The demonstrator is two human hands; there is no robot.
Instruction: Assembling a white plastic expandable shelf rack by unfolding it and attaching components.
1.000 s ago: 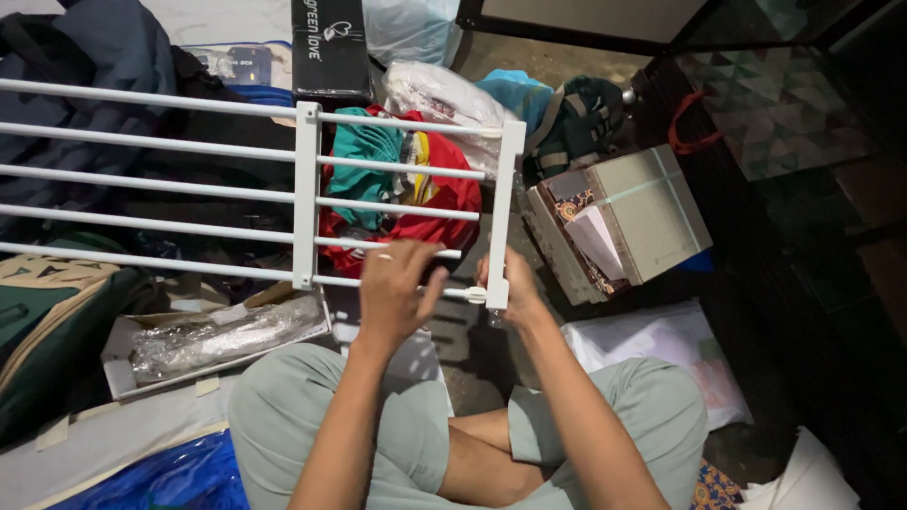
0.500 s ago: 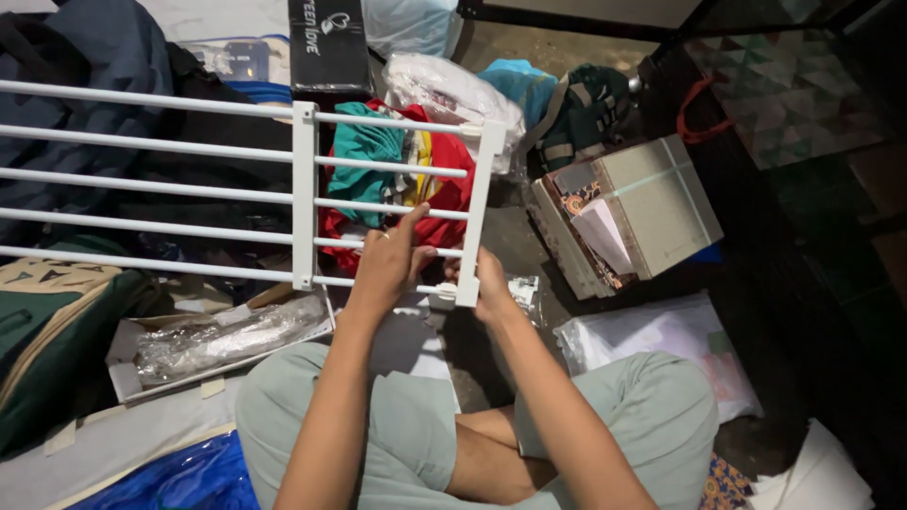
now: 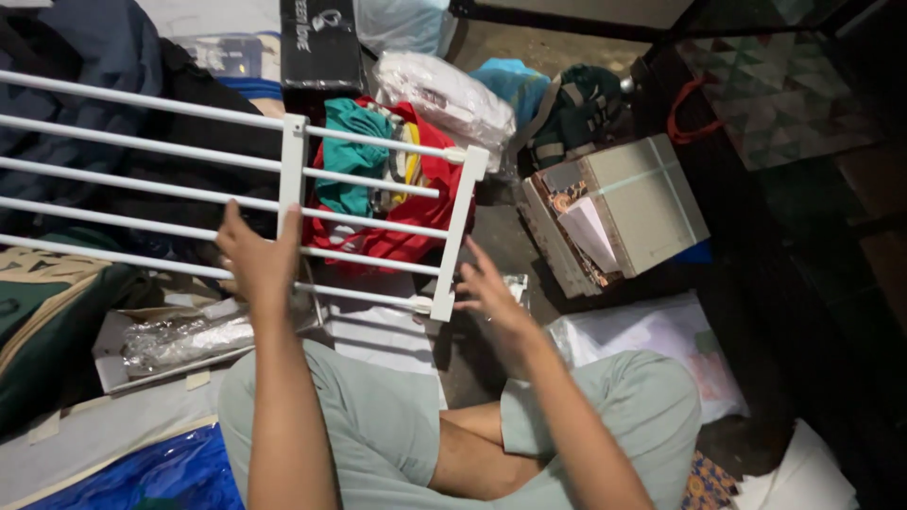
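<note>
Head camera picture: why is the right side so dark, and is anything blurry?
Head view: light falls on the white rail frame and both forearms, while the right side sinks into shadow; the right hand looks slightly motion-blurred, the left hand on the rails sharper; the plastic wrap shows glare.

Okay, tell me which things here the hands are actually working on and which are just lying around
In hand:
white metal rack, gripped by the left hand
right hand, open beside the rack's end post

Lying about:
red bag of clothes
cardboard box
blue plastic sheet
</note>
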